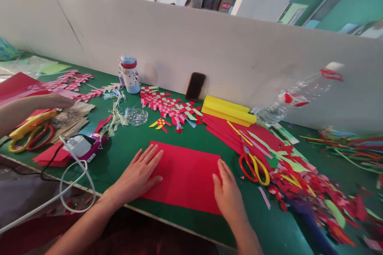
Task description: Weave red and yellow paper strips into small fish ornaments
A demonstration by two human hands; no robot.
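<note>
A red sheet of paper (185, 177) lies flat on the green table in front of me. My left hand (143, 171) rests over its left end, fingers stretched out and slightly apart. At the right end, my right hand (226, 187) touches the edge with its fingers extended and the thumb apart. Just right of that hand are scissors (254, 167) with red and yellow handles. Behind the sheet sits a small woven red-and-yellow paper piece (160, 124), near several woven red, pink and pale green pieces (164, 105).
Another person's arm (36, 107) reaches in at left, near a yellow glue gun (31, 125) and a purple power strip (95, 147) with cables. Paper scraps (317, 191) cover the right side. A bottle (293, 95), phone (195, 86) and flask (130, 75) stand along the partition.
</note>
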